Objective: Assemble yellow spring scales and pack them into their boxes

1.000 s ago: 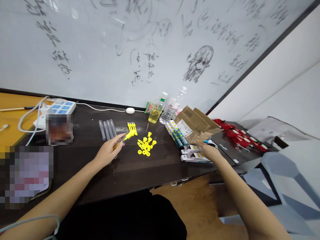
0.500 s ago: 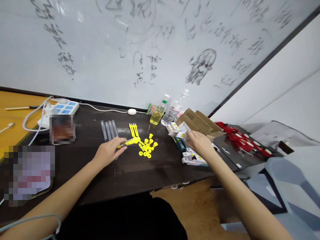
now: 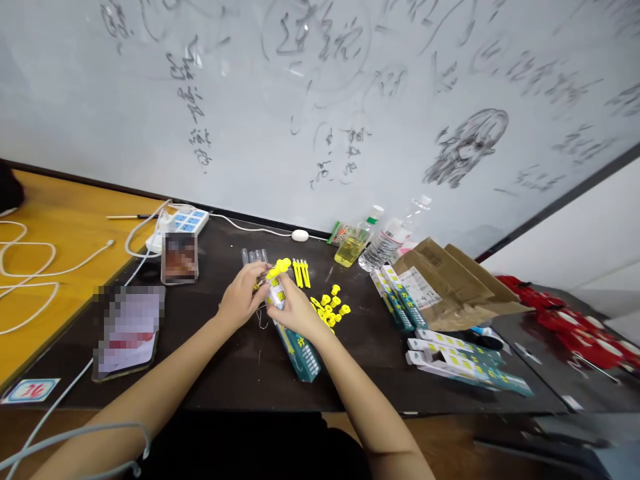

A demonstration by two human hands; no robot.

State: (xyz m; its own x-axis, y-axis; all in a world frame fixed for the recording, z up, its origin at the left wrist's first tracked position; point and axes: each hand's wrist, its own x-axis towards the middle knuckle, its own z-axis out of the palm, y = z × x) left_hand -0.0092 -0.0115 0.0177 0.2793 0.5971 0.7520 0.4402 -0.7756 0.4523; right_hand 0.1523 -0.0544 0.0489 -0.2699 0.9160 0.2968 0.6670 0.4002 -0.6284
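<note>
Bare dark table (image 3: 235,373) surface open in front of both hands. Left side blocked by phone (image 3: 179,257) and power strip (image 3: 183,220). Loose yellow parts (image 3: 331,310) crowd just right of the hands; flat boxes (image 3: 460,357), cardboard carton (image 3: 450,283), and bottles (image 3: 383,240) obstruct farther right.

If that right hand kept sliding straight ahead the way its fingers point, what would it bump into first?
The right hand, which grips a teal and white carton, points up and left toward the left hand. It would likely meet that hand and the yellow tool it holds first; they look nearly touching, though depth is unclear.
</note>
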